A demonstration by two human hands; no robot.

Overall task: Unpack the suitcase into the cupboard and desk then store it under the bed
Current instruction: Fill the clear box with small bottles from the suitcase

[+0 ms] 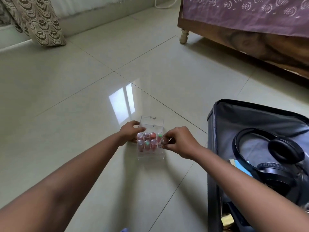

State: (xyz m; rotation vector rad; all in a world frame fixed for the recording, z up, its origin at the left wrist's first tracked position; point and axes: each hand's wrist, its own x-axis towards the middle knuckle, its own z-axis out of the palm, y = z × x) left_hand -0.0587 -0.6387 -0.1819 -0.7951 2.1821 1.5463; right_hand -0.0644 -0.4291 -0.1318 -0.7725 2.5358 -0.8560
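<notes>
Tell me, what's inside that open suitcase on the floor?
Black headphones lie in the suitcase, with something blue and something yellowish beside them. The right forearm and the picture's edge hide the rest.

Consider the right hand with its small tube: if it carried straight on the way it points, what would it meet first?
Probably the clear box on the floor; the right hand angles its tube toward the box's right edge.

Soft daylight, window glare on the floor tiles (122,102), edges bowed

Single head-worn wide-angle view, looking forward and steeply down at the tiled floor (83,81); near the open suitcase (215,164) at lower right, bed (250,39) farther beyond it.
</notes>
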